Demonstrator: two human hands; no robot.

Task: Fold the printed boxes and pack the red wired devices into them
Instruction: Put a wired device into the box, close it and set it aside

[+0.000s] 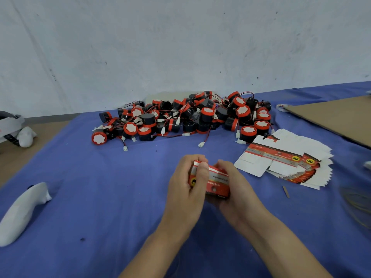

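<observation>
Both hands clamp the printed box (217, 181), long axis 10-to-4 over the cloth: left hand (184, 189) curled round its 10 o'clock end, right hand (239, 187) gripping the 4 o'clock end; device pile (190, 119) lies at 12, about equally near either hand.
</observation>
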